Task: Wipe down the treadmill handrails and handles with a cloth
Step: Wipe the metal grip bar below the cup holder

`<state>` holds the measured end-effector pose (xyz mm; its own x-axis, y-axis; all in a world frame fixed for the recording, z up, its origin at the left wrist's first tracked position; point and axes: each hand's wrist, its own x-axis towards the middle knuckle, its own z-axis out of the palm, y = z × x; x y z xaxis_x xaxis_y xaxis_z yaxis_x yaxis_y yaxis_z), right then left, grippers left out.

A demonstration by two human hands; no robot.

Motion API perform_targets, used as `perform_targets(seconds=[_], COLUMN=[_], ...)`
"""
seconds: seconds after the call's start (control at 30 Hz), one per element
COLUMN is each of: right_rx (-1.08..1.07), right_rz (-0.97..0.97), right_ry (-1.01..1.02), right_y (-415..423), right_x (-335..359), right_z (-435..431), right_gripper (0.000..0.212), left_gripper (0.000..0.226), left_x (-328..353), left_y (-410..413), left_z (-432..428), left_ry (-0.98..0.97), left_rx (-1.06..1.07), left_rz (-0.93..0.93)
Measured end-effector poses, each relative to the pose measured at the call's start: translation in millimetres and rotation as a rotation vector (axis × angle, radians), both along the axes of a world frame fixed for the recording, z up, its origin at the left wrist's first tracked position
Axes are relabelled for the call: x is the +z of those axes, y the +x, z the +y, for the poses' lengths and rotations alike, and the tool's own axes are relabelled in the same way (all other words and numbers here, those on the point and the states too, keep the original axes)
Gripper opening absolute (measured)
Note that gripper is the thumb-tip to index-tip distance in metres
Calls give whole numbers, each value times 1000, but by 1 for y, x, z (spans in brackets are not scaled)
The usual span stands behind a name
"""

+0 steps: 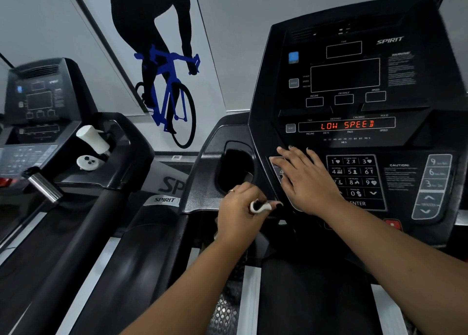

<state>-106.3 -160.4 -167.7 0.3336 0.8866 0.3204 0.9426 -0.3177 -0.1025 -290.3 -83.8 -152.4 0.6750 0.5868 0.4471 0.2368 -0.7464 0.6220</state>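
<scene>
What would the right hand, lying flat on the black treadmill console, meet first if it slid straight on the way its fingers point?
The right hand would probably meet the black console's sloped upper panel, near the small grey button beside the red LOW SPEED readout; depth is unclear.

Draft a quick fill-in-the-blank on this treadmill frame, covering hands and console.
1. The left hand grips a small ____ cloth.
2. The right hand lies flat on the keypad and holds ____.
3. The console display reads LOW ____.
4. The wall poster shows a cyclist on a ____ bike.
Missing words: white; nothing; SPEED; blue.
</scene>
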Motion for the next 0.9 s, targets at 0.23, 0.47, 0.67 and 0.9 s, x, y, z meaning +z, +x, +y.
perform_targets(seconds=[0.23,0.47,0.67,0.9], right_rx=[2,-1,-4,-11], right_rz=[3,4,2,25], right_ry=[2,2,4,21], right_y=[0,-1,-2,1], right_x=[0,-1,1,2], right_z=[-1,-1,-1,1], right_gripper=[48,49,49,46], left_gripper=[51,101,52,37], left_x=[-17,-31,-14,17], left_y=[-36,-80,-51,-12], left_z=[-17,-15,17,28], left_ry=[95,-167,-332,-445], left_rx=[-119,-46,55,-154], left_rz=[44,200,342,370])
